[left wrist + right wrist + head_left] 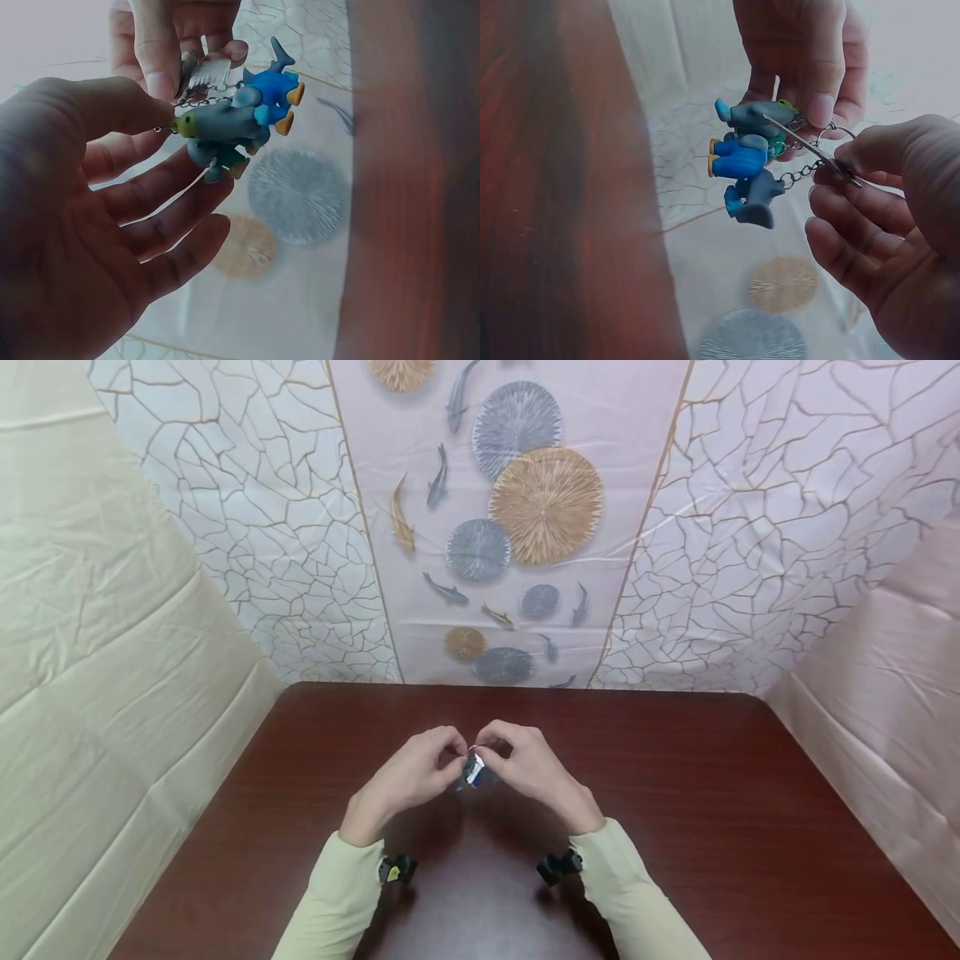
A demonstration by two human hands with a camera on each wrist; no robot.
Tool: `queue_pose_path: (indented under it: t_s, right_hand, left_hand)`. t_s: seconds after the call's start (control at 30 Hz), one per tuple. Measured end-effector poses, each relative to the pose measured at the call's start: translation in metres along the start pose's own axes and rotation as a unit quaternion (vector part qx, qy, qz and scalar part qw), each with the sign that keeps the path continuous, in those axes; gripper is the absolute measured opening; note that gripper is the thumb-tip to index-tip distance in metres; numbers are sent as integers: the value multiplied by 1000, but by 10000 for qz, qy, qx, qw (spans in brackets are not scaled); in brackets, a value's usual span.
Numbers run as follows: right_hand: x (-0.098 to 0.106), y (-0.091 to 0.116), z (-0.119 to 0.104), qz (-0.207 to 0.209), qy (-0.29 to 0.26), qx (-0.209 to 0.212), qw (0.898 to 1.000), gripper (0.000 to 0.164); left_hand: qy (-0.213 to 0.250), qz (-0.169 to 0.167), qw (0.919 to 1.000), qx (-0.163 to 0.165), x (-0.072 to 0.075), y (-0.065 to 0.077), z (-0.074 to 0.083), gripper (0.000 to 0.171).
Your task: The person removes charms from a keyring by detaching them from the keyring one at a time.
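Note:
Both hands hold a keychain up over the table, close together. My left hand (420, 768) pinches its thin metal split ring (838, 130) between thumb and index finger, the other fingers loosely spread. On the opposite side, my right hand (528, 768) pinches the flat silver key (806, 141) by its head, against the ring. Short chains link several small rubbery figurines to the ring. One is grey with a yellow-green end (225, 124), another blue with orange feet (271, 88), and a grey shark-like one (759, 196) hangs lower. Fingertips hide part of the ring.
A dark red-brown wooden table (712, 827) lies beneath the hands. Patterned cloth (480, 610) hangs behind it, with plain cloth walls at left (112, 652) and right (885, 710). Each wrist wears a small black camera mount (397, 868).

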State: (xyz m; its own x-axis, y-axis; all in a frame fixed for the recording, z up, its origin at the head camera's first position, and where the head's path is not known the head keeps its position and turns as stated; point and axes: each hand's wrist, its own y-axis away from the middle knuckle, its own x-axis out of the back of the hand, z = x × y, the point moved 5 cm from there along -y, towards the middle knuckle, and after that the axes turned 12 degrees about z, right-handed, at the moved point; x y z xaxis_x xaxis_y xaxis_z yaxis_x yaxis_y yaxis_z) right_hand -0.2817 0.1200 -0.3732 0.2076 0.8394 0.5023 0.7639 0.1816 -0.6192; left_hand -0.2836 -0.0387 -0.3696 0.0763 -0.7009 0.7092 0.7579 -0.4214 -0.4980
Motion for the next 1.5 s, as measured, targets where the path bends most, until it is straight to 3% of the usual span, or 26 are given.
queue_pose_path:
  t_s: [0.3,0.57,0.77,1.23,1.5]
  right_hand:
    - [26,-2,-15,168,-17,210,9996,8]
    - [49,-2,-26,459,38,595,9972,12]
    - [61,1,-31,576,57,769,9954,14]
    - [81,4,-42,932,-31,828,9922,16]
    - [89,5,-45,1161,-198,835,9895,18]
  left_hand:
    - [622,-11,9980,-78,6,-6,22,7]
    - [832,-23,9955,-443,13,-9,41,4]
    - [756,73,9946,-704,15,-11,52,4]
    - [886,126,9943,-579,13,-21,71,9]
    - [777,185,9937,-792,18,-21,86,6]
